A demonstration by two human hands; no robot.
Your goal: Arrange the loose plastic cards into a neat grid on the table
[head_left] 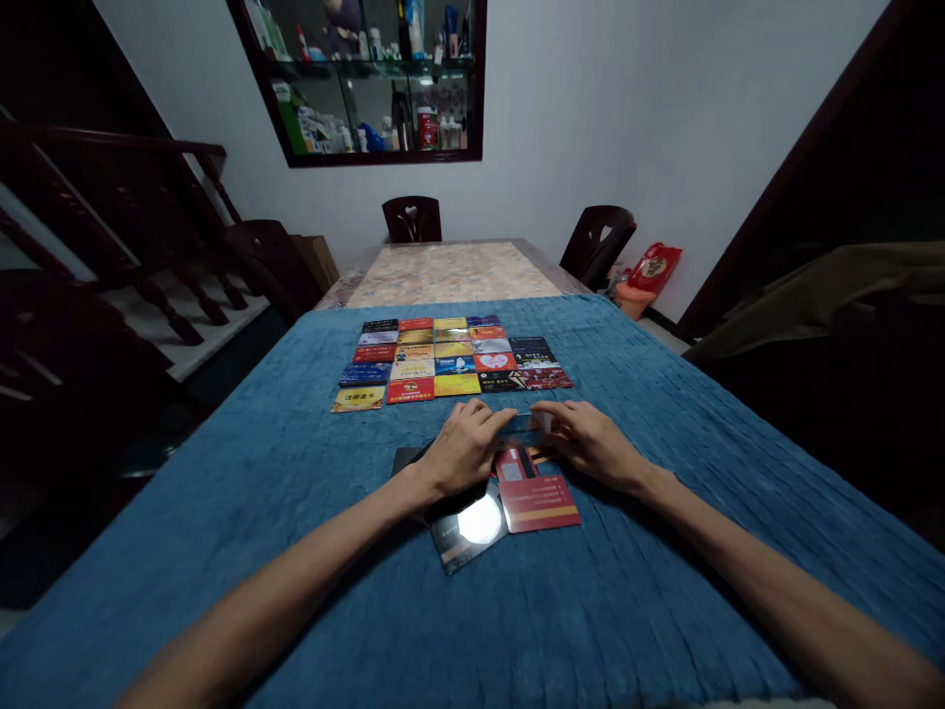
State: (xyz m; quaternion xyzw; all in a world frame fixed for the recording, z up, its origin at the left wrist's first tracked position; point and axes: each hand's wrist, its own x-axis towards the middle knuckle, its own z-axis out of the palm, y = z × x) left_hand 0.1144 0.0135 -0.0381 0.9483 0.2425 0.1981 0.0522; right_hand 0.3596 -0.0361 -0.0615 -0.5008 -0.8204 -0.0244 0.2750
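My left hand (464, 445) and my right hand (595, 443) are close together over a loose pile of cards. Between their fingertips is a thin card (524, 423), held at its two ends with its face hard to make out. Just below lie a red card with a gold stripe (542, 504), a smaller red card (511, 467) and a dark card (469, 532) with a bright glare on it. Part of the pile is hidden under my left hand. Beyond my hands, several colourful cards (454, 364) lie flat in rows and columns.
A blue cloth (295, 492) covers the near part of the long table, whose patterned top (450, 271) shows at the far end. Dark wooden chairs (599, 241) stand around it. A red bag (656, 266) sits on an orange bin (633, 299) at the right.
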